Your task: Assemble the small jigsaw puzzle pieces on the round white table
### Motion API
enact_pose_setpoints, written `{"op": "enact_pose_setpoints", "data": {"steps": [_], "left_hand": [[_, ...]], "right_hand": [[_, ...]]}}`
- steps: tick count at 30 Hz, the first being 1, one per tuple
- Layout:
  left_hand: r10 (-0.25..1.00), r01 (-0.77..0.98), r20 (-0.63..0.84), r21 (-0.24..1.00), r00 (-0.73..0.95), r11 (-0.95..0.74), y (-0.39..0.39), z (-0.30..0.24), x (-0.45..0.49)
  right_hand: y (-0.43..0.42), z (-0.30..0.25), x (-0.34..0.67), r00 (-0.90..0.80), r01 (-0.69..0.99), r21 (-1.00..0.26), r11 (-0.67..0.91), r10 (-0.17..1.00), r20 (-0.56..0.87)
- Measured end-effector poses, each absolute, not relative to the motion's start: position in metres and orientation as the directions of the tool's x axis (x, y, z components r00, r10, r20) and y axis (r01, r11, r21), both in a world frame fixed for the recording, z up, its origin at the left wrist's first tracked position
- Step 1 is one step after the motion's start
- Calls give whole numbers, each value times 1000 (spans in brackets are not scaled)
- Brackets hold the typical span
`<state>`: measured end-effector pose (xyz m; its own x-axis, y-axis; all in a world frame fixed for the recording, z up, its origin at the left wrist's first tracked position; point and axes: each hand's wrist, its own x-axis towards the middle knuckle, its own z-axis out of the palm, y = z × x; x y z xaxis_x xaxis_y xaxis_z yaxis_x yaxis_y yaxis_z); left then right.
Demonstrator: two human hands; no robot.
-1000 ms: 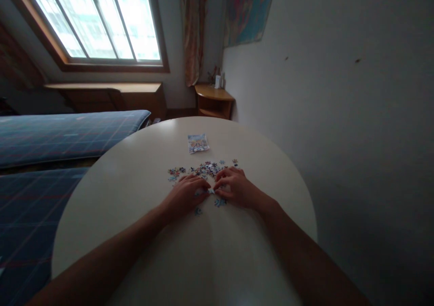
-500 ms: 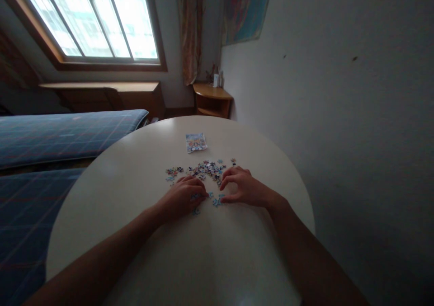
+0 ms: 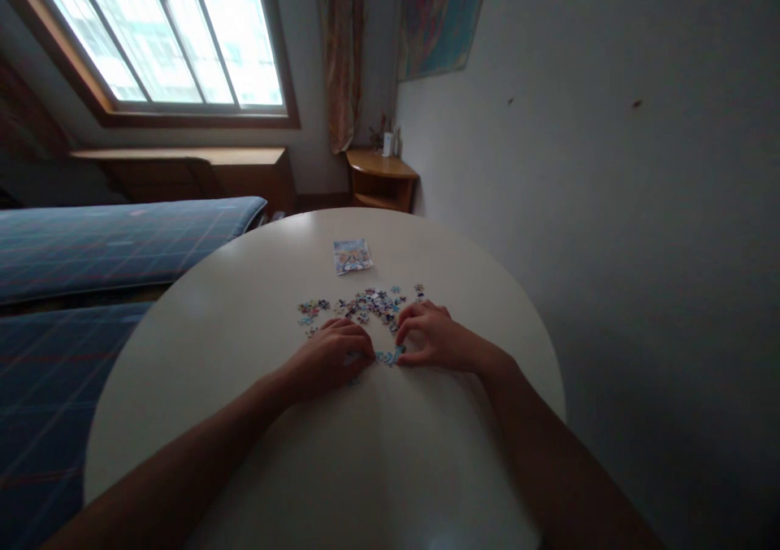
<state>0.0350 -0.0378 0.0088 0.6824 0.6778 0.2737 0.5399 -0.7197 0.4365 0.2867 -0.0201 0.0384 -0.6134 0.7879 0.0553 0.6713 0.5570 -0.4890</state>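
1. Fingers, in the head view: those of the left hand (image 3: pixel 335 351) bend together beside the blue puzzle pieces (image 3: pixel 387 358); the right hand's (image 3: pixel 432 337) thumb and forefinger stand slightly apart at their right end. Whether either pinches, I cannot tell.
2. The pieces lie on the table (image 3: pixel 378 469), nearer than the loose pile (image 3: pixel 378 300).
3. Probably they are light, thin, stiff, with fragile tabs; opposite edges seem the best hold.

Light-blue puzzle pieces (image 3: pixel 388 359), cream tabletop (image 3: pixel 244 436), blue plaid mattress (image 3: pixel 122 241), orange-brown patterned curtain (image 3: pixel 344 62)
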Motion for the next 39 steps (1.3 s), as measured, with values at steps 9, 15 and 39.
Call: {"op": "enact_pose_setpoints", "data": {"steps": [9,15,39], "left_hand": [[692,563,267,424,671,-710,-39,8,37],[711,583,249,431,657,-689,-40,8,40],[787,679,296,398,541,-617,-37,0,38]], "right_hand": [[-21,39,286,-618,666,-482,569,783,70],[-22,40,285,-618,669,-480,568,784,67],[-21,40,288,-613,672,-477,566,787,70]]}}
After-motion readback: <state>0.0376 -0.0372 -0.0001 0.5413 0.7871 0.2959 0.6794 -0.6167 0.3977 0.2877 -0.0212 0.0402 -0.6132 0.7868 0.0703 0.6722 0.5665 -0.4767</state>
